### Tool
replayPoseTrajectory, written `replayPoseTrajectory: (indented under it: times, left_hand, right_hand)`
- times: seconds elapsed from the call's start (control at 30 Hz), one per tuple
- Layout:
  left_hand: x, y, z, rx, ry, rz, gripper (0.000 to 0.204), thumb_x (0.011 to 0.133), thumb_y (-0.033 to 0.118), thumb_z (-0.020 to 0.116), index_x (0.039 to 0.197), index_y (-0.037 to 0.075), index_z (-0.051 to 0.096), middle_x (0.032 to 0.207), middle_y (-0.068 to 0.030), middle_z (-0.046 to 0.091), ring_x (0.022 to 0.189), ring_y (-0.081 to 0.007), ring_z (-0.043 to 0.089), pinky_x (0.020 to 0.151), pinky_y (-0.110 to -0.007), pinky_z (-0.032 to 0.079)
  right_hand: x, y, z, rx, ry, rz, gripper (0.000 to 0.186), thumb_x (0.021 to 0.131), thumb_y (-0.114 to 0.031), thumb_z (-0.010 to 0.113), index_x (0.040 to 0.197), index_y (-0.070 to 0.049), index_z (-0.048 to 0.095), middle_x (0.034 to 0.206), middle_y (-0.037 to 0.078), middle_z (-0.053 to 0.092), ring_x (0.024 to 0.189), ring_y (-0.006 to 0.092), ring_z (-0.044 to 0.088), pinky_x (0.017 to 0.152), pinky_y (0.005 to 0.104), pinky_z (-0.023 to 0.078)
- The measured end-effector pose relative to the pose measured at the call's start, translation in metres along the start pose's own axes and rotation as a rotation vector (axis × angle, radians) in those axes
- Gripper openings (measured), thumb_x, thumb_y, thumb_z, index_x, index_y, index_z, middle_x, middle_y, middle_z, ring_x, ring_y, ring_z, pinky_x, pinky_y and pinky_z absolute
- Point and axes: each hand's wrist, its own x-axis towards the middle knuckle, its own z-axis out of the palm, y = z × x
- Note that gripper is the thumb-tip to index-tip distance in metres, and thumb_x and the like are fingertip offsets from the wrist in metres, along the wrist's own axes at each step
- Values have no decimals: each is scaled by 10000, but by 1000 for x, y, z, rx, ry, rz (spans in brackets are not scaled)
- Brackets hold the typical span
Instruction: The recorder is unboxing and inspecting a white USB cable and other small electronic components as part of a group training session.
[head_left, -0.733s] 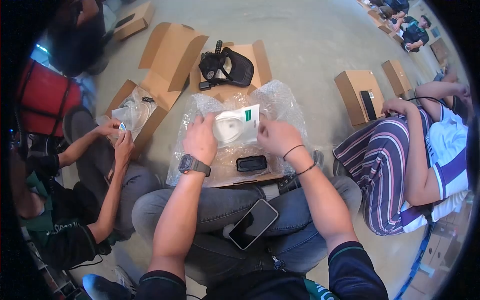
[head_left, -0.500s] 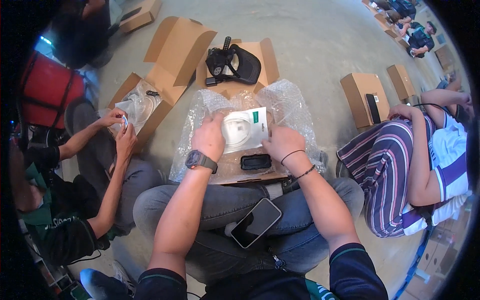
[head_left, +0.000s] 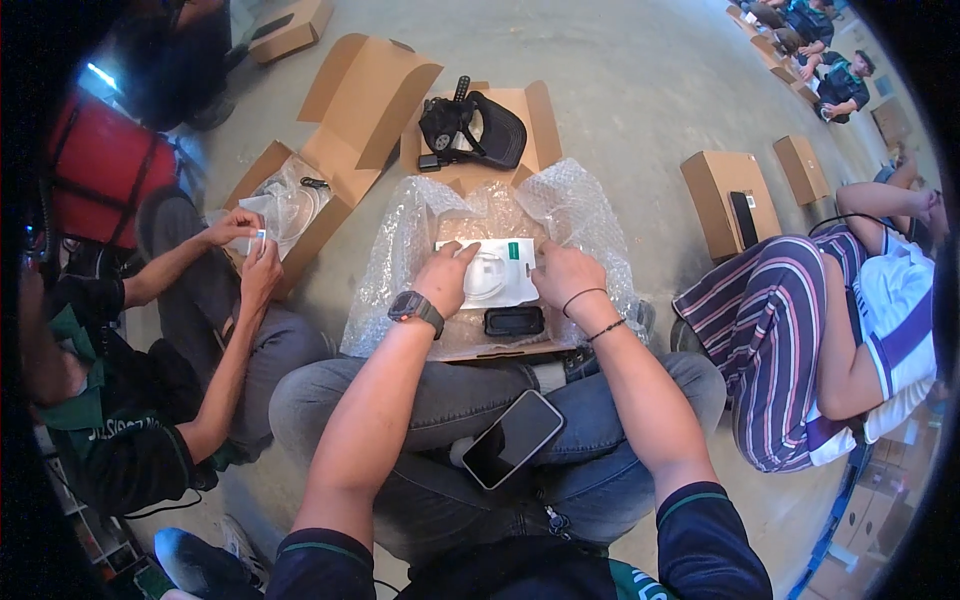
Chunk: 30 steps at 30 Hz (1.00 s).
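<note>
A flat white packet with a coiled white cable (head_left: pixel 490 276) and a green label lies level over the bubble wrap in the open box before me. My left hand (head_left: pixel 443 279) grips its left side, fingertips over the upper edge; a watch is on that wrist. At the packet's right edge, my right hand (head_left: pixel 572 277) holds on with bent fingers and thumb; dark bands circle that wrist. Just below the packet rests a small black rectangular case (head_left: pixel 513 321). Bubble wrap (head_left: pixel 585 205) spreads around both hands.
A black cap with a mounted device (head_left: pixel 475 130) sits in the box's far part. A phone (head_left: pixel 513 440) lies on my lap. At left, a co-worker's hands (head_left: pixel 250 245) work by another open carton (head_left: pixel 330 155). A seated person and cartons (head_left: pixel 725 190) are at right.
The packet has turned from tilted to nearly level and sits slightly lower, nearer the black case. My left hand has shifted right over its side, and my right-hand fingers have spread along its edge.
</note>
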Motion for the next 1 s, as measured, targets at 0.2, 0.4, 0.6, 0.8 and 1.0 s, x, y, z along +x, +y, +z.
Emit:
replayPoseTrajectory:
  times: [0.2, 0.4, 0.6, 0.8, 1.0]
  left_hand:
    - [4, 9, -10, -85, -157, 14, 490, 878, -45, 605, 1341, 99, 674, 1292, -233, 653, 1158, -417, 659, 994, -481, 538]
    - [1, 21, -1, -63, -322, 47, 333, 931, 81, 629, 1258, 85, 687, 1126, -216, 716, 1102, -415, 674, 964, -493, 534]
    - [-4, 25, -3, -60, -480, -19, 306, 958, 131, 626, 1251, 88, 698, 1073, -191, 756, 1064, -388, 702, 941, -491, 545]
    - [12, 34, -2, -68, -423, 19, 294, 957, 113, 608, 1235, 85, 703, 1096, -215, 745, 1081, -400, 694, 946, -493, 541]
    - [10, 31, -6, -265, -123, -14, 294, 980, 201, 600, 1197, 17, 675, 1126, -259, 721, 1097, -423, 678, 963, -498, 529]
  right_hand:
    - [2, 1, 7, -79, -160, -157, 186, 868, -212, 698, 997, -202, 832, 1054, 123, 789, 986, 346, 759, 865, 456, 608]
    - [-3, -3, 33, -245, -228, -197, 248, 776, -307, 853, 1014, -247, 819, 1017, 69, 785, 976, 279, 756, 844, 435, 605]
    - [-6, -11, 48, -305, -187, -220, 211, 773, -278, 856, 976, -236, 823, 993, 64, 782, 970, 269, 761, 837, 447, 607]
    - [-1, 4, 81, -348, -38, -296, 131, 826, -248, 762, 940, -212, 816, 998, 92, 779, 956, 282, 766, 819, 468, 612]
    - [-18, -18, 29, -268, -121, -280, 186, 898, -234, 650, 1001, -165, 788, 977, 142, 773, 923, 355, 758, 780, 496, 607]
